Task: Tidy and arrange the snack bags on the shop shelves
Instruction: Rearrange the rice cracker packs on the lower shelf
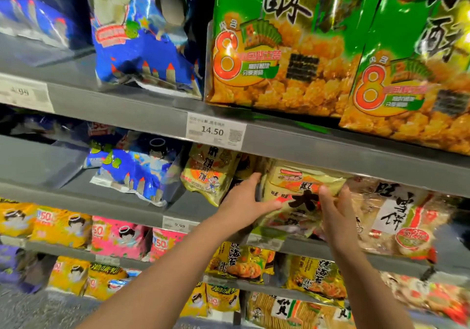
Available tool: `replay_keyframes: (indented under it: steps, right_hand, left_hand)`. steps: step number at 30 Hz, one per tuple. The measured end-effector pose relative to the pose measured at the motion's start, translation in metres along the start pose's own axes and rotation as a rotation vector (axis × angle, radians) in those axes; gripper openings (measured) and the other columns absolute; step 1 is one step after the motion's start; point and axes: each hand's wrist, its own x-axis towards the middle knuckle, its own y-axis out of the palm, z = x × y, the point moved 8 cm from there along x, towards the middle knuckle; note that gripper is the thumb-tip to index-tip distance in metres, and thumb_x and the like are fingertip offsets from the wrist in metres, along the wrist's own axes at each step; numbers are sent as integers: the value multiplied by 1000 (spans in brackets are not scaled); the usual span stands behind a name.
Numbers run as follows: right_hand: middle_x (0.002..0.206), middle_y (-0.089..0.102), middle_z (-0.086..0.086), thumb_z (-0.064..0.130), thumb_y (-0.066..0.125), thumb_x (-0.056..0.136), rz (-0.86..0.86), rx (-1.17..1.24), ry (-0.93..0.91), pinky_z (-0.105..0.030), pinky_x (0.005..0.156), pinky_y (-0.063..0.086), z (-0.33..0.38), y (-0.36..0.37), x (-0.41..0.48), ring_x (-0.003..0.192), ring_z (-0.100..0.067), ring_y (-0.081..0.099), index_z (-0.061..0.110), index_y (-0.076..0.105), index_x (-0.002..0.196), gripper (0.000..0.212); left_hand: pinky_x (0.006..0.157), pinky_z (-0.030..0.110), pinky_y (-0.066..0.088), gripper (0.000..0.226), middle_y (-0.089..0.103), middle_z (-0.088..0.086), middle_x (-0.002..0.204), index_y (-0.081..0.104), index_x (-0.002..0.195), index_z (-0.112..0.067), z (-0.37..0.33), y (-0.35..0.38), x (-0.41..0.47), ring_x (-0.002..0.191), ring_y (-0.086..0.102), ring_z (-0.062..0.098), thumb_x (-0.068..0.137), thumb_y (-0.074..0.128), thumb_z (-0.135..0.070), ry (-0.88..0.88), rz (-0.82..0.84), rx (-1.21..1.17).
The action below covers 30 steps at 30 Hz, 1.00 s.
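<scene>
Yellow snack bag (297,191), just below and right of the price tag (216,131), on the shelf (122,210). Each side edge is pinched in the grip of the left hand (244,199) and right hand (335,211), presumably for squaring it upright.

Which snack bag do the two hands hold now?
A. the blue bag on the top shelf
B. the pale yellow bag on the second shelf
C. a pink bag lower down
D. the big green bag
B: the left hand and the right hand grip the sides of the pale yellow bag under the 14.50 price label.
</scene>
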Motion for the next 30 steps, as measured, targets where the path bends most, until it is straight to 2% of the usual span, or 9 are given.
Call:
replay_keyframes:
  steps: [5, 9, 12, 15, 17, 18, 22, 26, 30]
  right_hand:
    - [107, 61, -8, 67, 45, 77, -93, -50, -58, -53, 82, 52, 25, 0, -15, 97, -25, 62, 25, 40, 105, 50]
    - [123, 47, -5, 40, 63, 85, -335, -89, -103, -38, 97, 42, 31, -11, -32, 113, -17, 47, 13, 42, 127, 54]
    - [102, 47, 2, 25, 63, 84, -447, -113, -293, -27, 84, 43, 43, -10, -55, 93, -3, 46, 22, 49, 106, 27]
    - [86, 49, 13, 16, 61, 87, -264, -133, -393, -8, 65, 40, 49, 29, -70, 77, 5, 51, 35, 46, 87, 24]
    - [99, 54, 12, 29, 53, 89, -13, -175, -410, -7, 73, 40, 52, 78, -77, 85, 5, 51, 30, 52, 102, 13]
    - [110, 52, 10, 33, 51, 88, 101, -180, -419, -7, 81, 38, 52, 104, -78, 96, 5, 49, 25, 53, 115, 28]
    - [140, 36, 3, 32, 46, 96, 242, -130, -264, -10, 94, 25, 52, 175, -53, 125, -8, 38, 16, 31, 142, 51]
    - [133, 43, -18, 29, 48, 94, 140, -33, 94, -32, 98, 33, 28, 202, -1, 123, -33, 41, -4, 45, 125, 45]
    - [125, 54, -24, 21, 50, 91, 160, -32, 241, -36, 97, 39, 8, 220, 27, 116, -35, 49, -9, 56, 117, 40]
  left_hand:
    - [99, 38, 44, 88, 47, 0, 140, 28, 143, -19, -1, -2, 5, 124, 49, 19, 74, 62, -61, 36, -9, 51]
    - [94, 39, 48, 81, 54, -4, 133, 33, 139, -23, 2, -1, 4, 115, 55, 15, 74, 59, -63, 49, -34, 26]
    - [96, 34, 46, 76, 52, -7, 132, 36, 139, -21, 3, -6, 3, 116, 54, 12, 77, 61, -56, 79, -19, -22]
    - [78, 25, 40, 41, 56, -3, 106, 53, 120, -13, 14, -32, 0, 101, 57, 17, 88, 55, -38, 60, -163, -82]
    - [68, 28, 32, 27, 52, 3, 89, 52, 94, -10, 31, -54, -2, 85, 52, 24, 91, 52, -37, -19, -345, -35]
    - [65, 29, 28, 29, 48, 5, 86, 47, 87, -10, 38, -62, -2, 81, 48, 23, 90, 53, -38, -57, -410, -4]
    - [65, 24, 23, 34, 43, 13, 92, 49, 95, 0, 61, -77, 4, 88, 45, 28, 90, 55, -33, -136, -510, 94]
    - [89, 32, 34, 45, 49, 27, 118, 50, 119, 8, 89, -83, 22, 111, 46, 39, 91, 52, -28, -221, -537, 104]
    - [96, 37, 35, 52, 49, 27, 124, 51, 122, 8, 111, -80, 36, 114, 46, 39, 91, 48, -34, -294, -543, 153]
